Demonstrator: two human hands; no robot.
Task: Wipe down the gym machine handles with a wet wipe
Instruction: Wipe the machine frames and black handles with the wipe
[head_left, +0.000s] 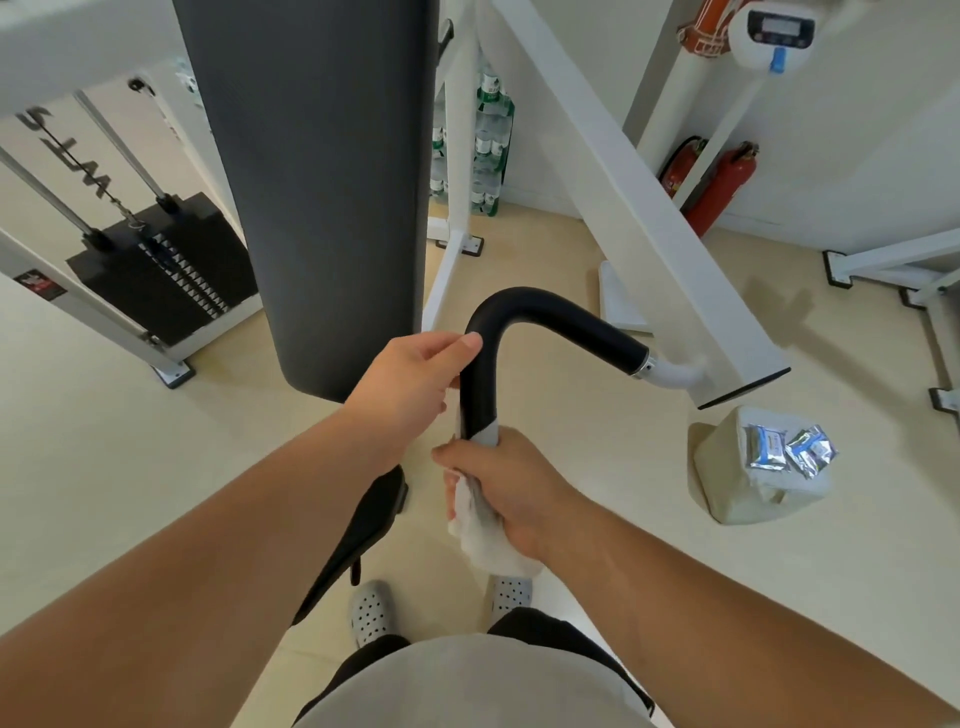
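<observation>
Both hands on the bent black foam-covered handle (524, 332): my left hand (410, 389) grips near the bend to steady it, my right hand (511, 486) clenches the crumpled white wet wipe (480, 530) around the lower end.

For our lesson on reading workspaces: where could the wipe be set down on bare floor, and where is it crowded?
Bare floor lies between the black handle and the pale block, and again between the weight stack and the left forearm. Crowded: foil sachets cover part of the block's top; fire extinguishers and bottled water line the far wall.
</observation>
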